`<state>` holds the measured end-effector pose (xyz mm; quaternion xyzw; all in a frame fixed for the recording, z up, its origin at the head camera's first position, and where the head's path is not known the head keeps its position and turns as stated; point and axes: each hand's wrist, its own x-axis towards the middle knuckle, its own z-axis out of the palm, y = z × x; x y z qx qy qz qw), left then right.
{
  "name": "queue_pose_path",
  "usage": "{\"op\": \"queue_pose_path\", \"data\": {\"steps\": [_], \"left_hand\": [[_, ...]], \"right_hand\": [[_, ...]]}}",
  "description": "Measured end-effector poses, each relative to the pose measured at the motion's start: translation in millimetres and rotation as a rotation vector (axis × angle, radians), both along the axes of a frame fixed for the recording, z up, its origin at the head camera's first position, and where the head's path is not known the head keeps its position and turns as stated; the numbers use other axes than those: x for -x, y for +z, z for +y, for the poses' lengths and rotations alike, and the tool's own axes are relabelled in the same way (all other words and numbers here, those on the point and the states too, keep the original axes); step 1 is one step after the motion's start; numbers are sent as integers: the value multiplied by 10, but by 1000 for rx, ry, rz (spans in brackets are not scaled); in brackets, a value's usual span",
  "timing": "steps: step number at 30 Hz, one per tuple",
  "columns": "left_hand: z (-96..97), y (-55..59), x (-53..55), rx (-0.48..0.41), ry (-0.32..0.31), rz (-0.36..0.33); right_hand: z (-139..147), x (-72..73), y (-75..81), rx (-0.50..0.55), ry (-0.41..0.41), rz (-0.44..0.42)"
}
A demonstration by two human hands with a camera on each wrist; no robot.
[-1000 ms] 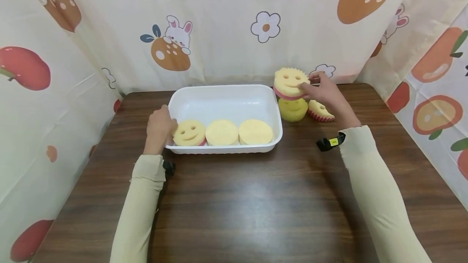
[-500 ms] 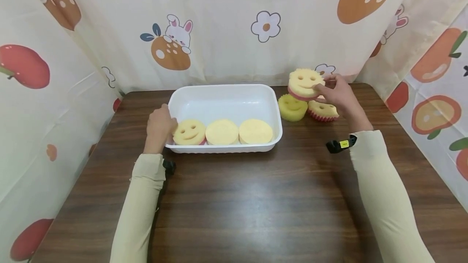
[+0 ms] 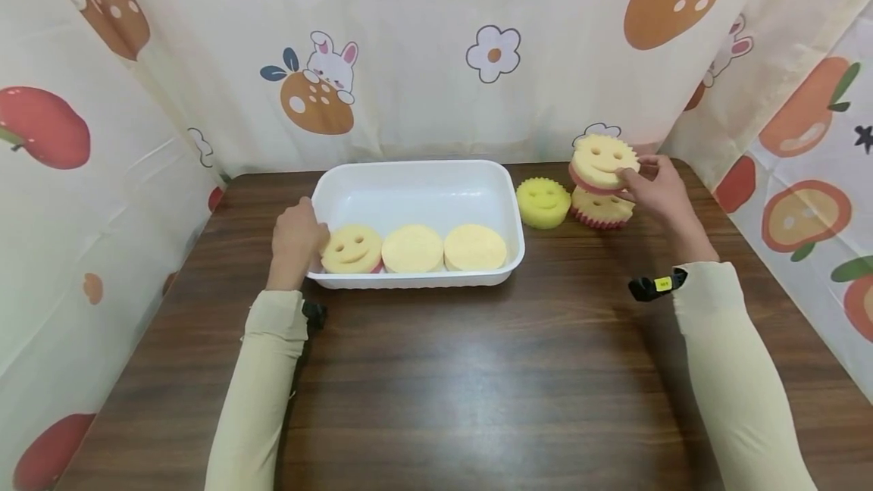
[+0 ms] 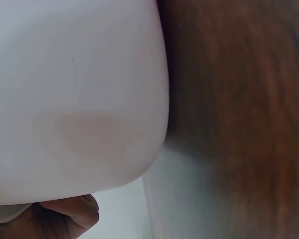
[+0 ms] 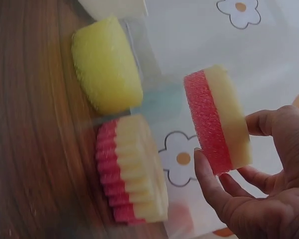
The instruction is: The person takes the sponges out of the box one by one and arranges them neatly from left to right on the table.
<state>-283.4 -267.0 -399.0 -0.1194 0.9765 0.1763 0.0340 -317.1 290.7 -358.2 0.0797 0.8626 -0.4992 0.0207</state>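
Observation:
My right hand (image 3: 660, 186) pinches a two-layer smiley sponge (image 3: 600, 161), cream on top and pink below. In the right wrist view the held sponge (image 5: 217, 119) hangs above the table, thumb and fingers on its two faces. Under it sits a scalloped cream-and-pink sponge (image 3: 602, 208), with a yellow smiley sponge (image 3: 542, 203) to its left. My left hand (image 3: 296, 239) grips the left rim of a white tray (image 3: 423, 167). Inside the tray, along its front wall, lie a smiley sponge (image 3: 351, 248) and two plain cream sponges (image 3: 412, 248).
The brown wooden table (image 3: 436, 370) reaches back to a printed curtain (image 3: 409, 59) with bunnies and fruit. The curtain encloses the back and both sides. The yellow sponge stands close beside the tray's right wall.
My right hand has carried the held sponge rightward, from over the yellow sponge to over the scalloped one. My left hand stays on the tray rim.

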Motion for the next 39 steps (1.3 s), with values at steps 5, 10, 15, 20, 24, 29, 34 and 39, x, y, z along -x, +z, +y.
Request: {"op": "queue_pose_path", "data": {"steps": [5, 10, 15, 20, 24, 29, 34, 39], "left_hand": [[1, -2, 1, -3, 3, -4], [9, -8, -10, -5, 2, -1], [11, -6, -17, 0, 4, -1], [10, 3, -15, 3, 8, -3], [16, 12, -17, 9, 4, -1], [29, 12, -18, 17, -2, -2], [34, 16, -21, 10, -2, 0], [21, 8, -13, 3, -2, 3]], "right_hand": [[75, -32, -40, 84, -44, 29], [155, -55, -70, 115, -72, 57], [234, -65, -120, 99, -96, 58], [335, -79, -178, 96, -128, 61], [407, -90, -216, 95, -161, 62], [491, -94, -252, 86, -198, 38], [596, -94, -266, 107, -223, 19], [673, -95, -290, 89, -244, 3]]}}
